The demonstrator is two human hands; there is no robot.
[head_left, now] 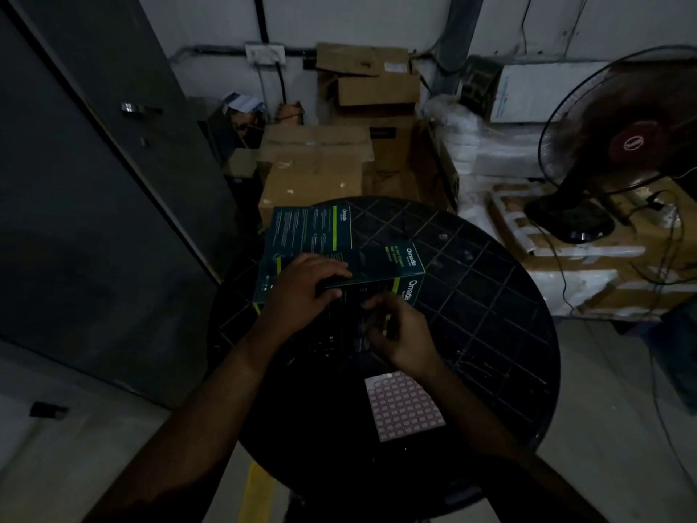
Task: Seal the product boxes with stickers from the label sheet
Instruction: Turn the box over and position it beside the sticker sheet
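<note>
- Label sheet [404, 405] low centre, flat on table [490, 315].
- Left hand [301, 292], fingers curled over top edge of box [377, 269], mid-frame.
- Right hand [399, 337] at box front; fingertips bunched, pinch unclear.
- Second box [309, 228] behind.

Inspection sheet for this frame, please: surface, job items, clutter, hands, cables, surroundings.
Surface: round dark table with a grid pattern, dimly lit.
Job's things: two dark product boxes, the front box near the table's middle, the rear box behind it; pink label sheet flat at the near edge.
Clutter: nothing seen on the table.
Hands: left hand grips the front box's top edge; right hand has its fingers curled at the box's near face, sticker too dark to tell.
Cables: fan cord trails at right.
Surroundings: fan, cardboard cartons, grey door.
</note>
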